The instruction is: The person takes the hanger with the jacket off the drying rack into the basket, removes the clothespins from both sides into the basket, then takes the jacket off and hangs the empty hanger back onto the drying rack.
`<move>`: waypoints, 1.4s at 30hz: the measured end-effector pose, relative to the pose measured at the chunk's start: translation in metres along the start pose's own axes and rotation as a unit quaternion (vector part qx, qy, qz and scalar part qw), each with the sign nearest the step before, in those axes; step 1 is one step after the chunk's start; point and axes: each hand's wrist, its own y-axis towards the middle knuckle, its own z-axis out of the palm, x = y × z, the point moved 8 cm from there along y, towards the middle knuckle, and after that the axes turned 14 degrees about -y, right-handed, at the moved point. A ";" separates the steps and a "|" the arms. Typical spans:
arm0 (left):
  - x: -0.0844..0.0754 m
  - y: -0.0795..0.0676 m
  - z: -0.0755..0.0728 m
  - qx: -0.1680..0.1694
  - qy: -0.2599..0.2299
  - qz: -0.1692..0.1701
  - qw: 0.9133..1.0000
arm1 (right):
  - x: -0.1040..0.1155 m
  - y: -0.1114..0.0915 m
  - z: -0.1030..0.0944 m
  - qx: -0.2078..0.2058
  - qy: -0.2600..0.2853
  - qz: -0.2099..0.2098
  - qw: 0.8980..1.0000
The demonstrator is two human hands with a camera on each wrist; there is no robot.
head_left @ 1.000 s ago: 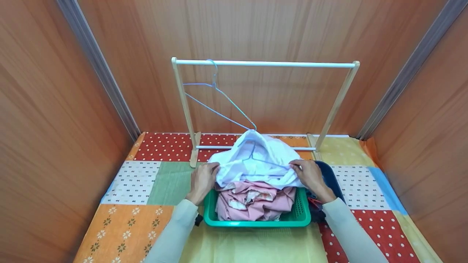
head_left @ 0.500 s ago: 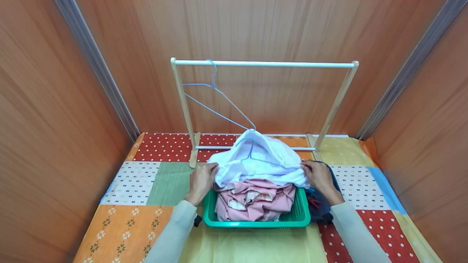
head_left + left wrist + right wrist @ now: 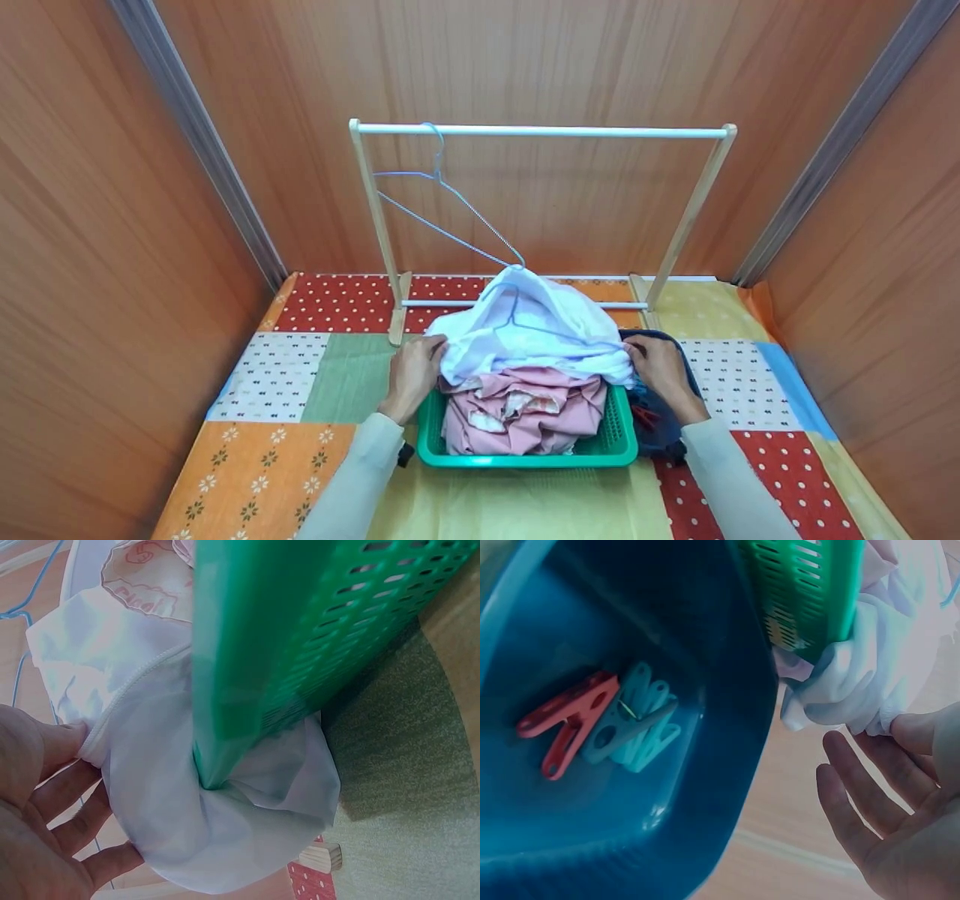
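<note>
A white garment [image 3: 480, 356] lies bunched over the back of a green basket [image 3: 525, 460]. Inside its opening shows a blue wire hanger [image 3: 555, 332]. My left hand [image 3: 412, 375] pinches the garment's left edge between thumb and forefinger; in the left wrist view the seamed white cloth [image 3: 165, 765] drapes over the basket's corner and the other fingers spread loosely. On the opposite side my right hand [image 3: 664, 373] pinches the right edge, its remaining fingers loose in the right wrist view. In front of the white cloth, a pink garment [image 3: 525, 420] sits crumpled in the basket.
Behind stands a drying rack [image 3: 577, 132] with a second blue hanger [image 3: 465, 201] hooked on its bar. A dark blue basin [image 3: 727, 727] right of the basket holds a red clothespin [image 3: 574, 720] and several teal clothespins [image 3: 649, 727]. Wooden panels enclose three sides.
My right hand has moved right with the garment's edge, so the white cloth is drawn wider over the hanger. The left hand stays nearly where it was.
</note>
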 end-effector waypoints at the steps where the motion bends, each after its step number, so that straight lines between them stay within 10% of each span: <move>1: 0.000 0.000 0.000 0.000 -0.002 0.000 1.000 | -0.001 0.000 0.001 -0.001 0.003 0.001 1.000; 17: 0.000 0.001 0.000 -0.003 0.002 0.002 1.000 | 0.005 -0.006 0.001 -0.036 0.006 0.000 0.999; 42: 0.000 -0.001 0.000 -0.012 0.009 0.009 1.000 | 0.061 -0.004 -0.028 -0.124 0.007 -0.127 0.984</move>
